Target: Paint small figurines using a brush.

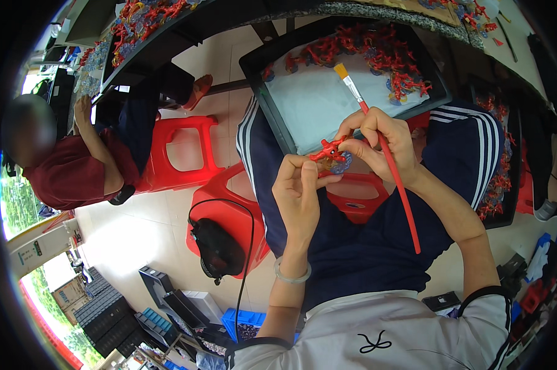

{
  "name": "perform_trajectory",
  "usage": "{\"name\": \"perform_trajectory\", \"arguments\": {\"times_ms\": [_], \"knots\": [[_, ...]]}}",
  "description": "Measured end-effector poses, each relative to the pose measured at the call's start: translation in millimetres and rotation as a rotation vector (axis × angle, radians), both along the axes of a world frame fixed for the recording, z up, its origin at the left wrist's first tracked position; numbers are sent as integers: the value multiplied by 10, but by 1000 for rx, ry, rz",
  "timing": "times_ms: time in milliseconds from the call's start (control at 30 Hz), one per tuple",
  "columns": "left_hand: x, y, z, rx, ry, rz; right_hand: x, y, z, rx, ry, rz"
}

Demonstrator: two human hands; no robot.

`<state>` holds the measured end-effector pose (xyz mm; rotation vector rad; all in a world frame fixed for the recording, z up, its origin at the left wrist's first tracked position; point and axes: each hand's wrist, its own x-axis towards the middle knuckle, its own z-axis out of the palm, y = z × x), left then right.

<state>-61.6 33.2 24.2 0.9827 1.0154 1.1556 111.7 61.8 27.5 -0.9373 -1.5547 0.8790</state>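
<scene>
Between my two hands, above my lap, is a small red figurine (329, 150) with a clear bluish, wavy piece and some amber at its lower side. The fingertips of my left hand (298, 191) pinch its left end. My right hand (386, 145) grips its right side between thumb and fingers. That same right hand also carries a paintbrush (394, 169) with a red handle, its yellow bristles pointing up and away from me. Just beyond my hands, a black tray (272, 120) lined with a white sheet rests across my knees. Several similar red figurines (408, 77) lie along its far and right edges.
A red stool (244, 188) bearing a black bag (217, 246) stands to my left. Farther left, a person (75, 160) in a maroon shirt sits at a bench heaped with figurines. Another tray of red figurines (497, 166) is at my right. A dark-edged worktable (377, 9) runs beyond my tray.
</scene>
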Motion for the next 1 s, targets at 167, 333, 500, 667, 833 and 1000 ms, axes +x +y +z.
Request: {"name": "perform_trajectory", "arguments": {"times_ms": [167, 333, 500, 667, 833, 1000], "knots": [[46, -13, 100, -22, 33, 58, -16, -54, -57, -40, -36, 25], [63, -24, 103, 37, 202, 55, -79, -103, -91, -152, 143, 47], [70, -49, 133, 26, 177, 80, -144, -122, -149, -153, 300, 60], [77, -77, 160, 70, 119, 114, -158, -102, -137, -85, 341, 96], [42, -92, 79, 222, 328, 153, -131, -71, -142, -67, 403, 173], [35, -74, 82, 386, 506, 175, -120, -50, -134, -51, 359, 156]]}}
